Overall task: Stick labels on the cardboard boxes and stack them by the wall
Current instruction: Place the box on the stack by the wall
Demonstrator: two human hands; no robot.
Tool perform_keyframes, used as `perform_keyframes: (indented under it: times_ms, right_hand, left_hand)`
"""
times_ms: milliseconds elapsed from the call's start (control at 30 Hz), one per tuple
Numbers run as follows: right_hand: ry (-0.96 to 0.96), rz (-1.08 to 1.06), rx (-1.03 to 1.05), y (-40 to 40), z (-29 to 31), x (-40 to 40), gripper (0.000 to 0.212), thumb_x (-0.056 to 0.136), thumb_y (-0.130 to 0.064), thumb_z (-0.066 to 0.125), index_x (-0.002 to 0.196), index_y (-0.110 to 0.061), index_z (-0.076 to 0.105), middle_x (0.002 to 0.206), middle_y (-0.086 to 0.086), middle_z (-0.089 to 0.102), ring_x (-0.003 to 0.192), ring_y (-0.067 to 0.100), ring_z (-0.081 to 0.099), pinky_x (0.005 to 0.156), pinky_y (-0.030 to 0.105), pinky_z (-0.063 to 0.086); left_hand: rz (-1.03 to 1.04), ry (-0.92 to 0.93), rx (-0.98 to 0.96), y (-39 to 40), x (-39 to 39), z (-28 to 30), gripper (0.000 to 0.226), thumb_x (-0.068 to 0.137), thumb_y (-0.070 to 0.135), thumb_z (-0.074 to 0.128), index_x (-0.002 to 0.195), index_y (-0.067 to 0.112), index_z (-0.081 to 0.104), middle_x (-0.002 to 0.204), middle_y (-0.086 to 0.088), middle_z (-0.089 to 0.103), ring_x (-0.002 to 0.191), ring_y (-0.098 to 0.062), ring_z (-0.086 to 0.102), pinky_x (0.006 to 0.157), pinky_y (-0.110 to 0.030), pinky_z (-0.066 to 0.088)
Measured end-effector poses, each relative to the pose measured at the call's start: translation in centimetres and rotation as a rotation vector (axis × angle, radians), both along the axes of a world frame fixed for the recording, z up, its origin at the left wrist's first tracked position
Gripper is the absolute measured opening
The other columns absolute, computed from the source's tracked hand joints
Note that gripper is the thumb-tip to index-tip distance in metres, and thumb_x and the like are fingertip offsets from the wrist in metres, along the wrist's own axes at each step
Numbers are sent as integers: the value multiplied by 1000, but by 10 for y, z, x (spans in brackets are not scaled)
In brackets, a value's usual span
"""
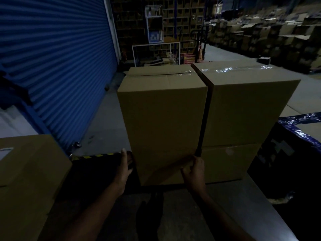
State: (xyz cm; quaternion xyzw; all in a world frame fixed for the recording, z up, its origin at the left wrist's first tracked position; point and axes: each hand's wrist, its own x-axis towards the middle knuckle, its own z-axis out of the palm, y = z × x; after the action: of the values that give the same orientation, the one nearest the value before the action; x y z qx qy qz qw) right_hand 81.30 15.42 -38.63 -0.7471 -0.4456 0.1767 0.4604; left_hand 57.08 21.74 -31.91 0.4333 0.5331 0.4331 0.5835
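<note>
The scene is dim. A tall cardboard box (163,108) stands on the concrete floor (107,122), directly ahead of the person. Its top flaps are closed and a strip of clear tape runs across the top seam. Whether this column is one box or two stacked cannot be told in the low light.

The left hand (125,166) lies against the lower left side of the tall cardboard box, fingers extended along the side face and thumb pointing up; this grip is wide and flat against the cardboard. The right hand (193,169) is at the lower right front corner of the same box, with its fingers curled round the vertical corner edge; this grip is closed on the box.

A second stack (243,119) stands just beside the tall box on the right, separated by a narrow dark gap. It consists of an upper box on a lower box, with glossy tape along the top.

At the left edge of the view, a further cardboard box (29,171) stands nearer the person, bearing a pale label (6,153) on its top. Behind it is a blue roller shutter (57,58). A yellow-and-black hazard strip (97,156) runs along the floor at the shutter base. A dark wrapped pallet load (286,162) with blue tape stands to the right. Shelving stacked with cartons (260,32) fills the background.
</note>
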Motion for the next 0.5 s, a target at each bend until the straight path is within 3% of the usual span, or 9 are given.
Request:
perform_keyframes:
  times_ms: [200, 333, 433, 500]
  right_hand:
    - [54, 11, 35, 1, 8, -2, 52, 81, -13, 72, 127, 0, 52, 123, 13, 51, 115, 29, 52, 96, 40, 47]
    - [87, 12, 5, 3, 5, -2, 42, 68, -25, 60, 107, -12, 59, 129, 12, 44, 106, 37, 59, 90, 48, 52]
    - [107, 38, 2, -1, 5, -2, 29, 69, -20, 57, 97, -21, 58, 135, 8, 38, 117, 35, 55, 91, 47, 52]
    - [107, 52, 12, -6, 4, -2, 25, 74, -9, 62, 97, -18, 58, 138, 10, 37, 131, 31, 44, 96, 48, 48]
  left_hand:
    - [-28, 50, 32, -8, 4, 1, 71, 94, 65, 30, 153, 27, 34, 157, 1, 36, 143, -24, 38, 114, -38, 34]
    - [-92, 115, 37, -11, 1, -10, 100, 76, 85, 39, 157, 28, 28, 164, 0, 26, 146, -24, 34, 118, -47, 32]
    - [-81, 143, 6, -14, -1, -20, 134, 51, 104, 46, 158, 26, 27, 163, 2, 28, 145, -22, 35, 119, -51, 31]
    - [-83, 135, 18, -23, 2, -17, 126, 57, 100, 48, 157, 25, 30, 162, 1, 29, 146, -23, 35, 119, -49, 30]
